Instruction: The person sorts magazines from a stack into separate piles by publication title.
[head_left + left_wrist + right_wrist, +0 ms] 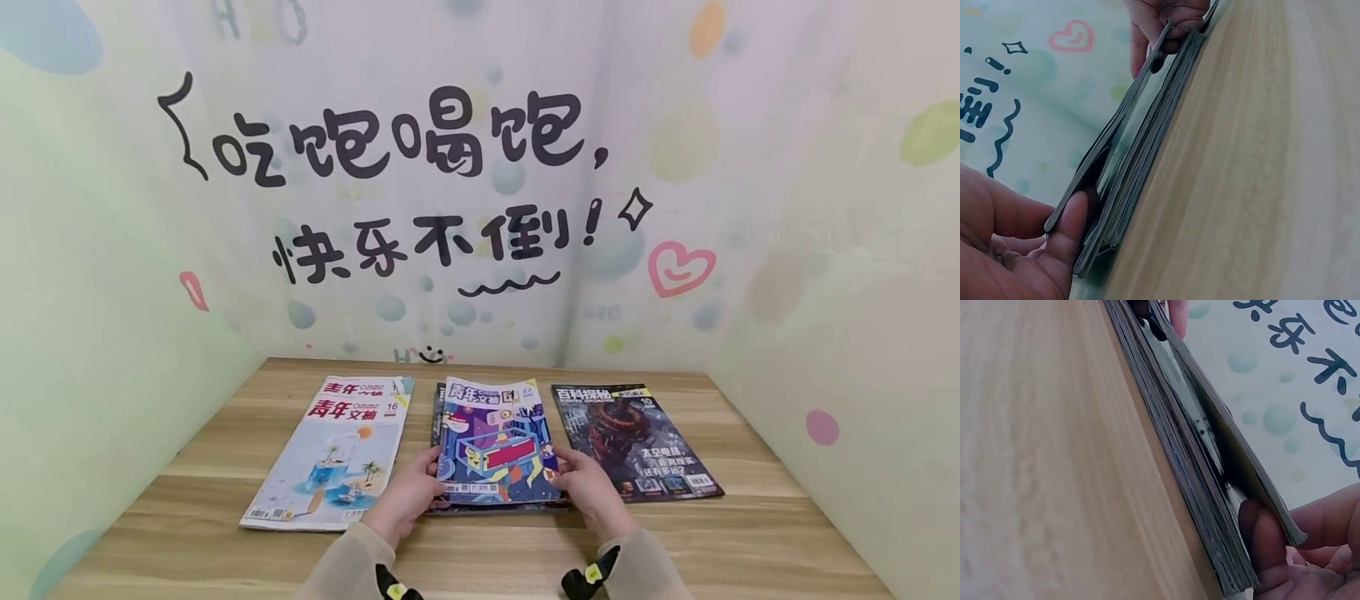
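Purple-covered, the top magazine (497, 450) is pinched at opposite edges by the left hand (408, 493) and right hand (595, 490). A gap shows above the stack (1143, 156) on the wooden table (487, 554).

The right hand (1313, 572) pinches the top magazine (1240, 440), which slants away from the stack (1194, 487) on the wooden tabletop (1041, 456); part of the left hand (1177, 315) shows at the upper edge.
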A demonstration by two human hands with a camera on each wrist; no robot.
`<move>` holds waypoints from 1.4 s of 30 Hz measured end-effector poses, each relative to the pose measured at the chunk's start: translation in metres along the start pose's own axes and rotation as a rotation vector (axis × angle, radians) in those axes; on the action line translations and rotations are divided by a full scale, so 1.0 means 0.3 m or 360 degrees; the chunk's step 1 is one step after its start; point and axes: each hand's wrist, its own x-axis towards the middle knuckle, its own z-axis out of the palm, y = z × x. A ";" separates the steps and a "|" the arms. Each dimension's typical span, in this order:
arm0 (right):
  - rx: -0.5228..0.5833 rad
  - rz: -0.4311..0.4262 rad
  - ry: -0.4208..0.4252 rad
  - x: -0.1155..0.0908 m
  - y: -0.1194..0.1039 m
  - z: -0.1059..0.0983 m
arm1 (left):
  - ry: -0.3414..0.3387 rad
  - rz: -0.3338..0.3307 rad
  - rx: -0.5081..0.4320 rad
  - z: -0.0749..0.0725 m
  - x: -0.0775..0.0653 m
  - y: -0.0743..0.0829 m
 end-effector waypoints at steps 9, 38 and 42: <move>-0.0008 -0.0054 0.0037 -0.010 -0.032 0.015 | 0.0026 0.0028 -0.0025 -0.020 0.001 0.014; 0.0257 -0.0166 -0.0180 -0.120 -0.146 0.399 | -0.0033 0.0050 -0.0061 -0.449 -0.147 -0.057; 0.0290 -0.0202 -0.0186 -0.142 -0.166 0.473 | -0.0042 0.0014 -0.0028 -0.525 -0.174 -0.073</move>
